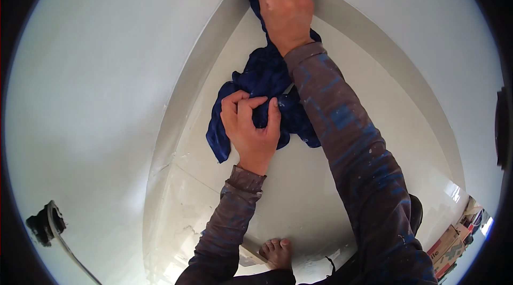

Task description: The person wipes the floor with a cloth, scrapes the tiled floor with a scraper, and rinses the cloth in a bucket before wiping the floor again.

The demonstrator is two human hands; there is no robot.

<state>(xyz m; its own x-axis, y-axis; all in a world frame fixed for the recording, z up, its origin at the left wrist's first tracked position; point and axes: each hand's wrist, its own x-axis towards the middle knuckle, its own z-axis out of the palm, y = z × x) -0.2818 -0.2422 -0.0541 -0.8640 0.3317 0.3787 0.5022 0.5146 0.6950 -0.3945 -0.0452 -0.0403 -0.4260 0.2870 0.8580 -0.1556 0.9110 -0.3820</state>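
The right hand (pixel 286 9) curls over the top of the blue cloth (pixel 262 71), upper centre, its grip unclear; the left hand (pixel 250 134), thumb and fingers parted, rests lower on it. Skirting (pixel 203 55) edges meet at top; floor (pixel 304 183) widens below.

The dark blue cloth (pixel 262 74) is soft, thin-looking and slightly glossy, with a few small pale specks near its middle. It lies crumpled on the pale floor (pixel 312 189), bunched into uneven folds rather than spread flat. One narrow, gathered end runs up to the corner where the skirting (pixel 206 44) meets, beneath the right hand (pixel 286 9). The wider body spreads below, under the left hand (pixel 250 130), with a loose flap trailing to the left and another part partly hidden behind the right sleeve (pixel 342 114).
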